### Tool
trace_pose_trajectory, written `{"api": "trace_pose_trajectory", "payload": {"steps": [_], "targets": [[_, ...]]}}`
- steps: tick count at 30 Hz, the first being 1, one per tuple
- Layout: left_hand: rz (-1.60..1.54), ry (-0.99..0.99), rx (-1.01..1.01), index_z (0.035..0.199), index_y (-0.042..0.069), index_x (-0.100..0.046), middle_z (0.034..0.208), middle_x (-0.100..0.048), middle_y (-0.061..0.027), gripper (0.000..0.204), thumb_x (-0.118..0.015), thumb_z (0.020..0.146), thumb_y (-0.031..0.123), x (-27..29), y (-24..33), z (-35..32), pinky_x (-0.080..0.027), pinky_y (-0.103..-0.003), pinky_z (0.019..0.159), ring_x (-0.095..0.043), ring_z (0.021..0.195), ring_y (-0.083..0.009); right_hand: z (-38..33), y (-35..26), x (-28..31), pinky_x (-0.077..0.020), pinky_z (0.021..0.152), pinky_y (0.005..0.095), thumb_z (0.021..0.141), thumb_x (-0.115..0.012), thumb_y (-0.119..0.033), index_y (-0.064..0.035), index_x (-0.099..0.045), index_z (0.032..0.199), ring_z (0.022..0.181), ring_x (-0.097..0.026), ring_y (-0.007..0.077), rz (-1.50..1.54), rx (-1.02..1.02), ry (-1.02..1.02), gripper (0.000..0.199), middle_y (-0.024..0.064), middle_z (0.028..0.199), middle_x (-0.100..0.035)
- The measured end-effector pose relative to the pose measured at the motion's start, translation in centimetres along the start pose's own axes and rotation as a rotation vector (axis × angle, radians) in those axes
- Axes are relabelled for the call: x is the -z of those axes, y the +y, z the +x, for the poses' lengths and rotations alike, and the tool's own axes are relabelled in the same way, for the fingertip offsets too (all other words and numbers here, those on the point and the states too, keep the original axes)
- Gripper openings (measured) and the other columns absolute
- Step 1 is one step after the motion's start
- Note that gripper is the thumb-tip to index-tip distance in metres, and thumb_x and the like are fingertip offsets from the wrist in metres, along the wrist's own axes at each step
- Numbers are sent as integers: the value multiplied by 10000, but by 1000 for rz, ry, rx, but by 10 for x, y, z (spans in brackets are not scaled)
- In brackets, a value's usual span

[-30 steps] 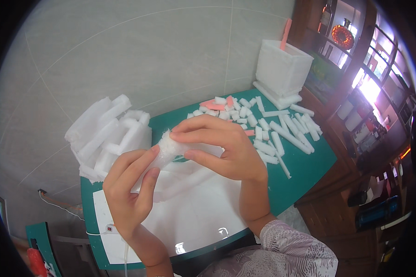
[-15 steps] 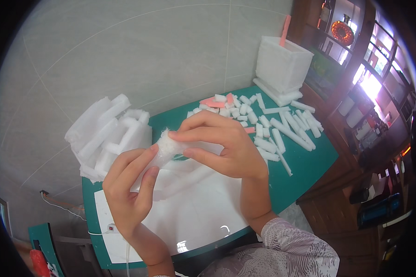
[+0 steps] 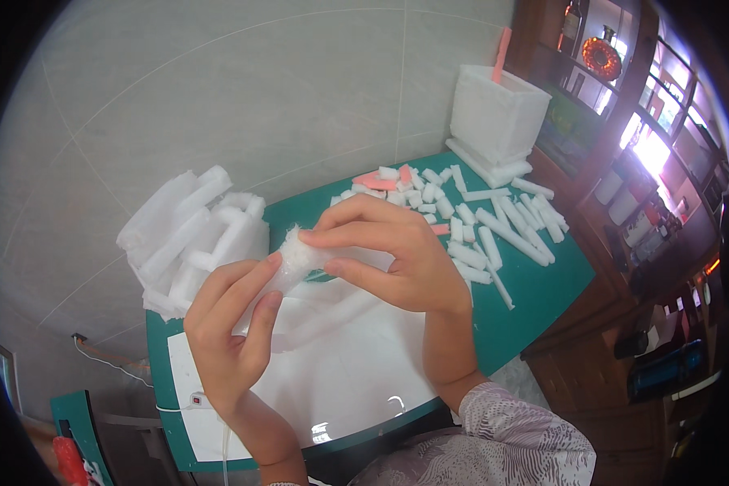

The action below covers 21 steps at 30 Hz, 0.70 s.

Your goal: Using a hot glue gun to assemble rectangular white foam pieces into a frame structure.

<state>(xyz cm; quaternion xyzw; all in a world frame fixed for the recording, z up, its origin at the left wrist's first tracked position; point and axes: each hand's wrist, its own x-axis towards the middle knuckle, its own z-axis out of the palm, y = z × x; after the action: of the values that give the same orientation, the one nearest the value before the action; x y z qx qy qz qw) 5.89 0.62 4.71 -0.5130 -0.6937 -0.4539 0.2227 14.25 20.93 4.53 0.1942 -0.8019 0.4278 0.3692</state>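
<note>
The person's left hand and right hand are both pinching a white, soft-looking foam piece with a rough, frayed end, thumbs and fingers partly curled around it. The piece is hanging between them, above a glossy white sheet on a green tabletop. It is probably weighing very little and yielding easily, so hard pressing would likely be denting it or shedding crumbs; its smoother sides should be giving a safer hold than the frayed end.
</note>
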Motion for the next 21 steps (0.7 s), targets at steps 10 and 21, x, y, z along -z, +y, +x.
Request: {"api": "trace_pose_trajectory", "payload": {"steps": [10, 21], "targets": [[-65, -23, 1, 1091, 42, -687, 927, -658, -128, 316, -688, 778, 3, 2, -3, -2, -498, -332, 672, -619, 777, -275, 1, -6, 2, -493, 830, 320, 746, -703, 17, 5, -695, 1047, 936, -636, 257, -142, 34, -47, 301, 135, 1050, -651], [-85, -47, 45, 1094, 25, -686, 932, -668, -130, 280, -647, 817, 26, 5, -3, -7, -499, -315, 701, -626, 793, -262, -2, -6, -1, -495, 777, 278, 757, -719, -4, -3, -701, 1039, 937, -642, 214, -64, -110, -9, 283, 119, 1072, -682]]}}
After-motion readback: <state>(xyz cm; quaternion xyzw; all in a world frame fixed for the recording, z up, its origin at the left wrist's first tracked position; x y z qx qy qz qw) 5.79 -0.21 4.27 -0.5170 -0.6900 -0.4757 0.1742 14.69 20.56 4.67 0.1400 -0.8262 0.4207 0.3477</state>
